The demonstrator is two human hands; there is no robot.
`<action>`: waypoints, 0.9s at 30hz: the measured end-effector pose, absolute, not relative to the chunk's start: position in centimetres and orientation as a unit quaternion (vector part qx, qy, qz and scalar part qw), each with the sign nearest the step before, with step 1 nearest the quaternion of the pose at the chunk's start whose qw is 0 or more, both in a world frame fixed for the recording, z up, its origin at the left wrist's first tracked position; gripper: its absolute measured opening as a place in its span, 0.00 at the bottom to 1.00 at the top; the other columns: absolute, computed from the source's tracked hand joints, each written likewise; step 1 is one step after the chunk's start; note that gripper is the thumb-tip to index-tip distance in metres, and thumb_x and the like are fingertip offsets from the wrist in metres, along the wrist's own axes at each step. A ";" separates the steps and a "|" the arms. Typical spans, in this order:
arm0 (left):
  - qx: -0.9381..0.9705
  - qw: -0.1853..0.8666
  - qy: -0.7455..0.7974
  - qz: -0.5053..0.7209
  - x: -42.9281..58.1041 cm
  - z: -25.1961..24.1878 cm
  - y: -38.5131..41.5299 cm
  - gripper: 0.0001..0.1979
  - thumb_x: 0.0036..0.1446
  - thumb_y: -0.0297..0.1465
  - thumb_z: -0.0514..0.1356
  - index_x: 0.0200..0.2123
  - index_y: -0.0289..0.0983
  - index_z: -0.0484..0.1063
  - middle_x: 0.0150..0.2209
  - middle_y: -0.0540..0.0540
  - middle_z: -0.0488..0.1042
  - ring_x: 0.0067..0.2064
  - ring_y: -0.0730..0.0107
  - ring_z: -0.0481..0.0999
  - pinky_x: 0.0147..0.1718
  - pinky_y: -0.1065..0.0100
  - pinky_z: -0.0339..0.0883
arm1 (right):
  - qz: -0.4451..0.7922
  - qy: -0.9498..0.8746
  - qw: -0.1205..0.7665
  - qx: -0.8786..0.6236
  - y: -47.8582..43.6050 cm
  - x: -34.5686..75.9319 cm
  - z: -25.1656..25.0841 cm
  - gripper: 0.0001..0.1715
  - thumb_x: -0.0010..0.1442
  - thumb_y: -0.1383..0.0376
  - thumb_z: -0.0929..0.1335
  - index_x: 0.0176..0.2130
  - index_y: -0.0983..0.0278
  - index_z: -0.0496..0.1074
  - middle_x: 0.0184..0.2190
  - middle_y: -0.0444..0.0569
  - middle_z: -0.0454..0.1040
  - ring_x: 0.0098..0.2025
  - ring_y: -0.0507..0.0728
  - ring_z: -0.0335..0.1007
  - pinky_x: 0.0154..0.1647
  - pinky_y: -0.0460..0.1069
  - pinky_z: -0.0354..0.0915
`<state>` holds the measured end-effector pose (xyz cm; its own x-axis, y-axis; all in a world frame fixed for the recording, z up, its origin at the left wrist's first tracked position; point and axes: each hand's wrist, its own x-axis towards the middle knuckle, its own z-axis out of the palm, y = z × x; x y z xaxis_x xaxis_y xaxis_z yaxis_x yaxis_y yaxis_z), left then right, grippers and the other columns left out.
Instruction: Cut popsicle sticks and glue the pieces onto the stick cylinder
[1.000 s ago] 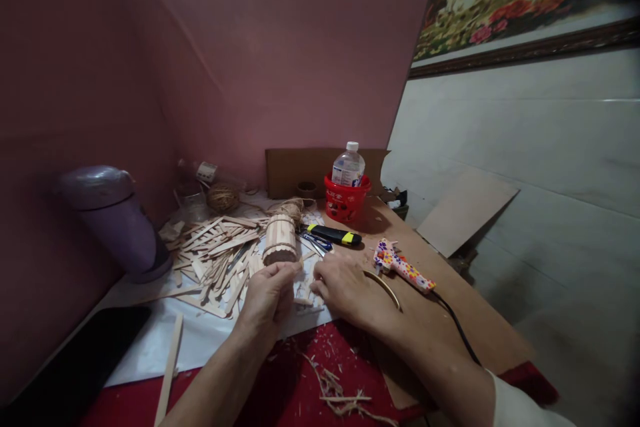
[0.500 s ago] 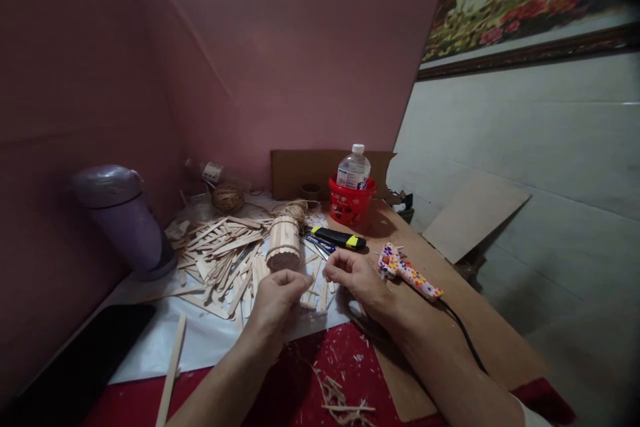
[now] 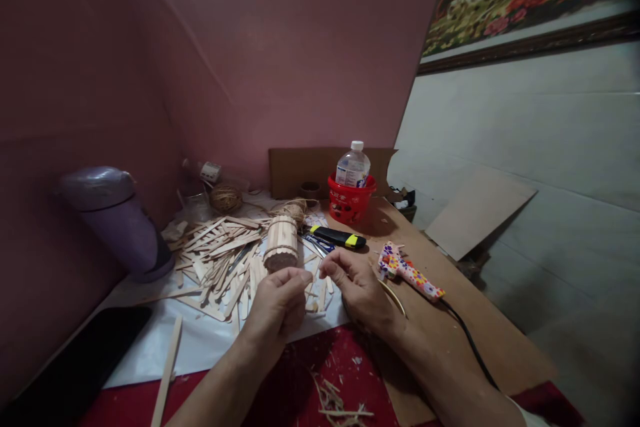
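Note:
My left hand [image 3: 281, 300] is in a pinch at the centre, just in front of a small barrel of wooden sticks [image 3: 281, 243]. Facing it with a narrow gap between, my right hand [image 3: 357, 290] has its thumb and fingers pressed together too. Whatever lies between the fingertips of either hand is too small to make out. A heap of flat wooden sticks [image 3: 220, 260] spreads left of the barrel. Behind the right hand are a black and yellow cutter [image 3: 338, 237] and a flowered glue gun [image 3: 410, 273].
A red bucket [image 3: 350, 203] holding a plastic bottle [image 3: 353, 167] stands at the back. At the left are a purple flask [image 3: 123, 233] and a dark flat object [image 3: 80, 360]. Twine balls [image 3: 226, 198] lie behind the sticks. Wood scraps [image 3: 340, 403] are near the front.
Both hands have shifted slightly, the right one turning a little, and a curved yellowish band now shows beside it. The whole view has moved slightly.

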<state>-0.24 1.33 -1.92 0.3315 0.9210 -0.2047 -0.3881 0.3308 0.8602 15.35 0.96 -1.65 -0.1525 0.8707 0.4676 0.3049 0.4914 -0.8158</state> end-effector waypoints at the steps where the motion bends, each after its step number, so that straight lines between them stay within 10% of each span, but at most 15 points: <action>1: 0.367 0.721 0.372 0.455 -0.1 -1.9 1.3 0.13 0.43 0.36 0.66 0.24 0.36 0.66 0.11 0.62 0.49 0.12 0.86 0.42 0.10 0.78 0.35 | 0.299 -0.700 0.489 -0.426 0.9 15.3 -1.7 0.14 0.64 0.61 0.60 0.30 0.63 0.68 0.26 0.43 0.68 0.29 0.51 0.62 0.32 0.46 0.58; 12: 0.324 0.735 0.371 0.466 0.0 -2.0 1.4 0.10 0.49 0.35 0.61 0.30 0.33 0.70 0.12 0.62 0.48 0.12 0.86 0.44 0.11 0.79 0.36 | 0.460 -0.625 0.476 -0.414 1.2 14.6 -2.4 0.13 0.60 0.62 0.65 0.26 0.65 0.67 0.23 0.41 0.66 0.26 0.50 0.60 0.29 0.45 0.56; 19: 0.285 0.758 0.306 0.501 0.3 -1.4 1.6 0.16 0.41 0.16 0.57 0.36 0.31 0.64 0.26 0.47 0.73 0.22 0.76 0.70 0.25 0.69 0.68 | 0.397 -0.620 0.532 -0.418 1.1 14.5 -2.2 0.12 0.58 0.63 0.65 0.25 0.65 0.67 0.21 0.41 0.64 0.25 0.50 0.59 0.28 0.45 0.56; 27: 0.323 0.721 0.319 0.523 0.4 -1.6 1.4 0.16 0.48 0.22 0.62 0.39 0.36 0.60 0.37 0.39 0.78 0.34 0.59 0.79 0.30 0.55 0.72 | 0.349 -0.611 0.582 -0.408 1.1 14.6 -1.9 0.14 0.58 0.63 0.65 0.23 0.64 0.66 0.19 0.40 0.62 0.22 0.49 0.56 0.24 0.45 0.54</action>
<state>0.36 1.44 -1.61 0.2501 0.9604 -0.1225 -0.5478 0.2447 0.8000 14.64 1.08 -1.93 0.0104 0.9043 0.4268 0.0916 0.4242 -0.9009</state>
